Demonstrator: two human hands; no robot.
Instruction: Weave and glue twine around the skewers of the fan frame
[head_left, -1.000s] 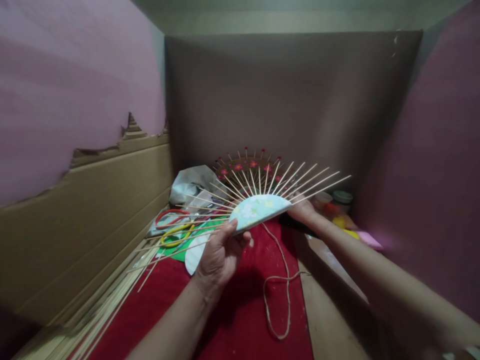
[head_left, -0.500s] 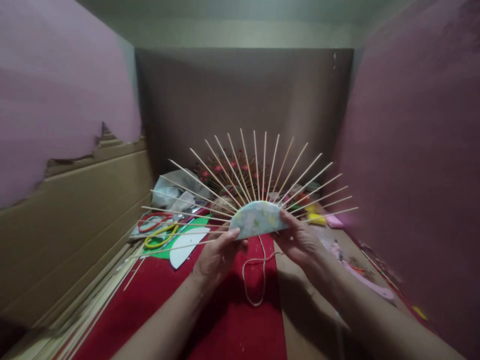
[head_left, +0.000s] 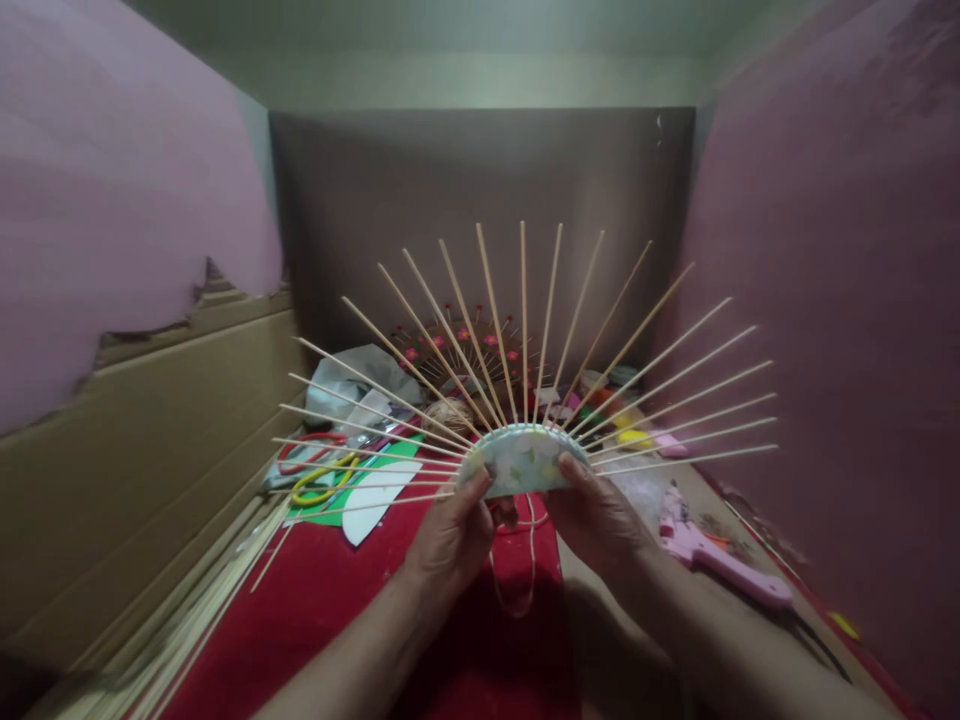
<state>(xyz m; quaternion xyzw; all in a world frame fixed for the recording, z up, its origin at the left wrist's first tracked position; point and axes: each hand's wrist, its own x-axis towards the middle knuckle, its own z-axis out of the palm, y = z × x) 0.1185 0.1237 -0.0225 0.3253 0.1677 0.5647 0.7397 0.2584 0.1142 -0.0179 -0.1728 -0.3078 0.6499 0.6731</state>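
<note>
A half-round patterned piece (head_left: pixel 523 462), thin sticks (head_left: pixel 523 310) fanning from its curved edge, is held up at the frame's centre. The left hand (head_left: pixel 454 530) has its grip clamped on the lower left end, thumb in front; the right hand (head_left: pixel 600 515) grips the lower right. A pink glue gun (head_left: pixel 731 572) lies at lower right.

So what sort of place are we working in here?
Probably a small indoor craft corner: yellow-handled scissors, what looks like a pink glue gun and a pile of thin sticks lie within view.
</note>
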